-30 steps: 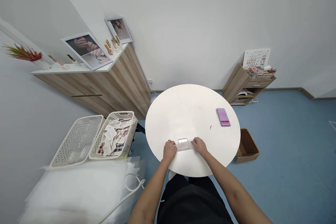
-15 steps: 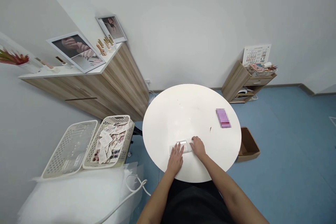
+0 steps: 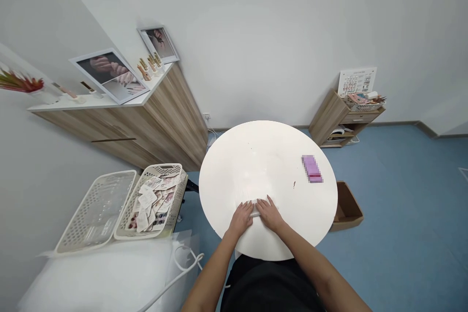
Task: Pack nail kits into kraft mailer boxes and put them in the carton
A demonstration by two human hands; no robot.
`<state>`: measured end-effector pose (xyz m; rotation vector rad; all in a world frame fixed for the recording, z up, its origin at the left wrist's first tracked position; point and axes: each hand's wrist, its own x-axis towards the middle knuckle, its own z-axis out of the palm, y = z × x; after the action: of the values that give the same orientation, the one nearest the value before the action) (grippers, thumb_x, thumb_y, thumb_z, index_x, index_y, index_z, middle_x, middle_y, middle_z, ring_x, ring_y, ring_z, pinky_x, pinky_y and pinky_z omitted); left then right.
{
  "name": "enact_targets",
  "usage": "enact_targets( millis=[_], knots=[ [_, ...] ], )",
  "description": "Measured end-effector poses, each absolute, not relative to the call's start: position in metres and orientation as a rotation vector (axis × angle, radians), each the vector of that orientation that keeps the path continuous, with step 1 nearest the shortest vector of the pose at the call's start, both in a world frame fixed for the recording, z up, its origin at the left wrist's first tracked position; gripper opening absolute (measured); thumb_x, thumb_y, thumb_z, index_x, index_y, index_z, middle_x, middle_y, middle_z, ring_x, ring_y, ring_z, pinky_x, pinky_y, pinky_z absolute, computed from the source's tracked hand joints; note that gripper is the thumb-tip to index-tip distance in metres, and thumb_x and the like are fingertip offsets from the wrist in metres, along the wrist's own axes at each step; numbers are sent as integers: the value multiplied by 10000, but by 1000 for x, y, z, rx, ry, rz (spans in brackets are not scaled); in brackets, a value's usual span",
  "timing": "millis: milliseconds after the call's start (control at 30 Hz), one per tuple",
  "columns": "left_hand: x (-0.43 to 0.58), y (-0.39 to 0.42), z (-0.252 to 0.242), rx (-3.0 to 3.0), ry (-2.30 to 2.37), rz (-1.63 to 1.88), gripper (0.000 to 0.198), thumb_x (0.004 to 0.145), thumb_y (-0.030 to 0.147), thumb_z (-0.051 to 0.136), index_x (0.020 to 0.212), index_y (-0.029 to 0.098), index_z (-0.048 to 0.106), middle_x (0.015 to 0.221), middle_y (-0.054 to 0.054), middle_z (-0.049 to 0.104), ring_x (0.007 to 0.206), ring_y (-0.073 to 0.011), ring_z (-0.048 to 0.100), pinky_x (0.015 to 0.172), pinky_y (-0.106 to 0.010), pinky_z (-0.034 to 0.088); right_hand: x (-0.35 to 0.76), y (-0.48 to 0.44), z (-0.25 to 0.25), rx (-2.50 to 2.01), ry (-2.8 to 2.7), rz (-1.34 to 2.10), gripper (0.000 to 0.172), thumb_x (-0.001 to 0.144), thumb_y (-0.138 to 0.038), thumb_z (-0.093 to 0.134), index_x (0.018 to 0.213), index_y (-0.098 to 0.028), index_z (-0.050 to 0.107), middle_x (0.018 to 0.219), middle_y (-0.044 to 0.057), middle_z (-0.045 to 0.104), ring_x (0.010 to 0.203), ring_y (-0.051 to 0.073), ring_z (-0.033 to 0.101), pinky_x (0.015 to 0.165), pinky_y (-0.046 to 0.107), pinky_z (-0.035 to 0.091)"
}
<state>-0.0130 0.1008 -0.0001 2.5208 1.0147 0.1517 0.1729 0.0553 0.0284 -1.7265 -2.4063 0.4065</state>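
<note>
Clear plastic packet (image 3: pixel 254 208) sits at 6 o'clock on the round white table (image 3: pixel 263 161), mostly hidden, just a thin sliver showing between the hands. Left hand (image 3: pixel 241 219) and right hand (image 3: pixel 269 215) both lie on it, but can't tell if they're gripping or just pressing. Pixelated pink box (image 3: pixel 312 169) sits around 3 o'clock, too blurred to read.

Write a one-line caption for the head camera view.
Left hand and right hand meet on a small clear packet on a round white table, a pink box beyond.
</note>
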Motion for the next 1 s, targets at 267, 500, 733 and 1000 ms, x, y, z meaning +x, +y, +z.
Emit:
enact_targets(
  millis=[267,500,733,1000],
  knots=[
    [-10,104,30,2257,1053,134,450,762,190,564,1210,231,571,1318,-74,532,983,-210,647,866,-360,520,176,58,50,-1891,-2368,672,317,795,-85,474,1079,-168,588,1195,102,594,927,206,618,865,339,451],
    [-4,117,51,2148,1117,112,209,818,221,534,1018,252,586,916,4,655,847,-187,609,845,-329,457,190,72,58,-1953,-2241,776,274,839,-115,465,1066,-226,570,1030,26,627,829,162,594,684,246,368],
    [-1,157,46,2051,1258,95,139,849,285,557,952,221,625,950,-16,663,907,-185,604,790,-277,453,191,114,58,-1959,-2254,730,262,812,-146,544,1066,-207,569,1004,42,655,924,195,571,855,297,345],
    [15,159,33,2110,1435,56,215,899,258,512,1091,217,601,1067,-56,670,1045,-232,575,907,-354,425,191,135,46,-2109,-2225,755,302,792,-234,579,1088,-190,617,1192,116,562,1118,265,460,952,379,314]
  ],
)
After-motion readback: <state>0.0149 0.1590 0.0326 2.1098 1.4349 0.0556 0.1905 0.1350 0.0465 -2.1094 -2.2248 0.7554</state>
